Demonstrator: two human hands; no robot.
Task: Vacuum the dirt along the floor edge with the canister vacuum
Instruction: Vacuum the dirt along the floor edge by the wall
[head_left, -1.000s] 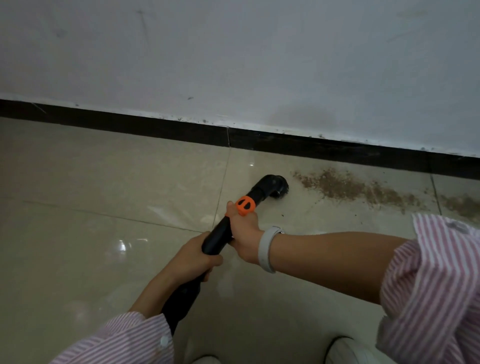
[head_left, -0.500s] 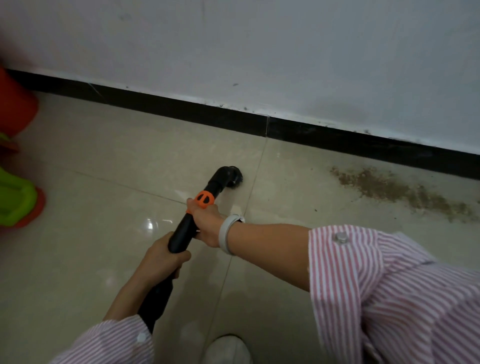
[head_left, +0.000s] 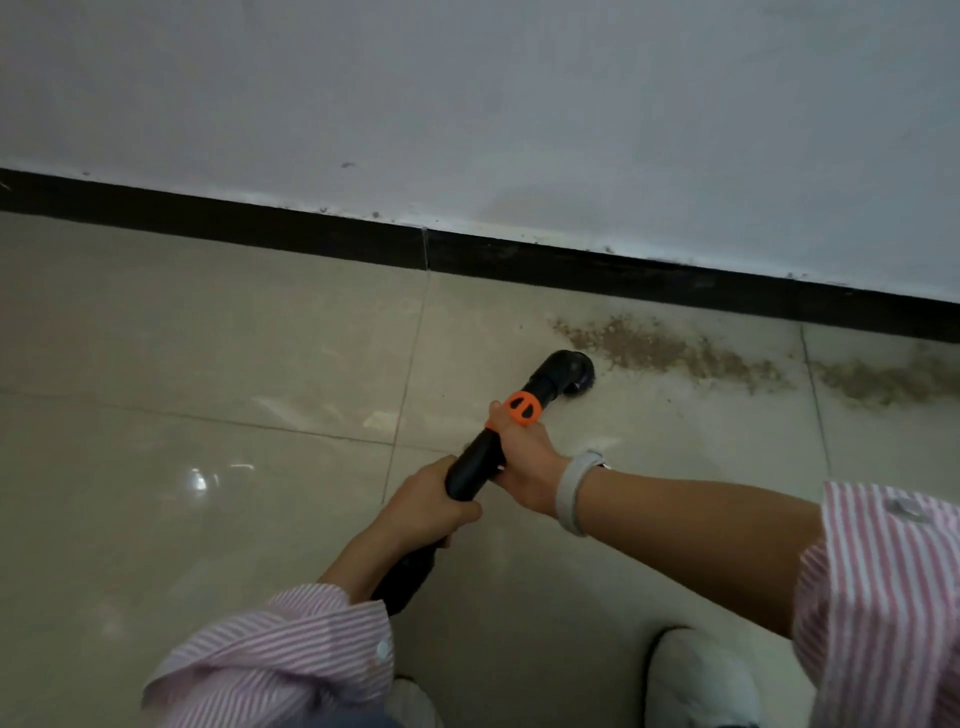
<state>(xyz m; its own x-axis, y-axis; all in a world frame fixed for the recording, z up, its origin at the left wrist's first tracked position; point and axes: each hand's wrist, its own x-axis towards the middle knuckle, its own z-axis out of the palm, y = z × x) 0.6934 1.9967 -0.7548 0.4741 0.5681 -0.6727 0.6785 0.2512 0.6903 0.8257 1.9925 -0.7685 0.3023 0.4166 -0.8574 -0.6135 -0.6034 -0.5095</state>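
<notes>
Both hands grip the black plastic vacuum wand (head_left: 475, 465), right hand (head_left: 522, 462) foremost behind its orange collar (head_left: 523, 408), left hand (head_left: 423, 506) behind; its round nozzle (head_left: 569, 371) points up-right, just short of the brown dirt trail (head_left: 670, 351) lying rightward along the black skirting (head_left: 571, 262).

Vacuum wands (head_left: 475, 467): one
Hands: two, left hand (head_left: 423, 501), right hand (head_left: 524, 460)
Dirt patches (head_left: 670, 351): two
Shoes (head_left: 698, 678): two
Wristbands (head_left: 571, 491): one
</notes>
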